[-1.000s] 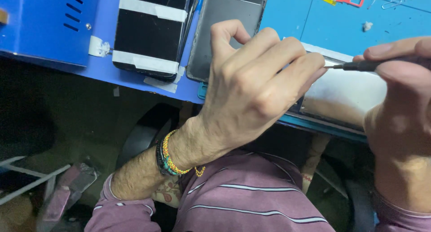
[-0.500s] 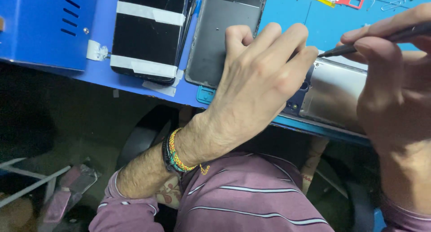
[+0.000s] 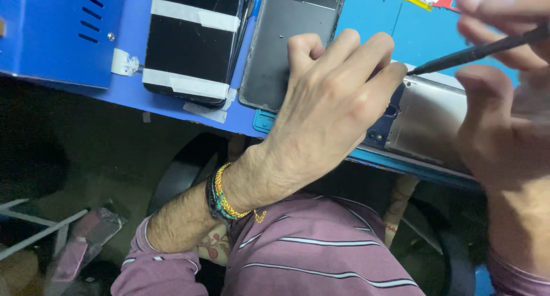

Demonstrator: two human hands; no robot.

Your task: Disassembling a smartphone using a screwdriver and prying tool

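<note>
Left hand (image 3: 332, 107) lay curled over the opened phone (image 3: 427, 121) at the blue worktop (image 3: 372, 15) edge, pinning it, while the right hand (image 3: 504, 101) pinched a thin black tool (image 3: 475, 52), tip at the phone's top. Prying looked under way; next called for steady leverage. Fingers hid the tip's contact.

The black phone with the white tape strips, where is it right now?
In the head view the taped black phone lies upper left on the blue bench, between a blue metal box and a grey phone back panel, left of the left hand.
</note>
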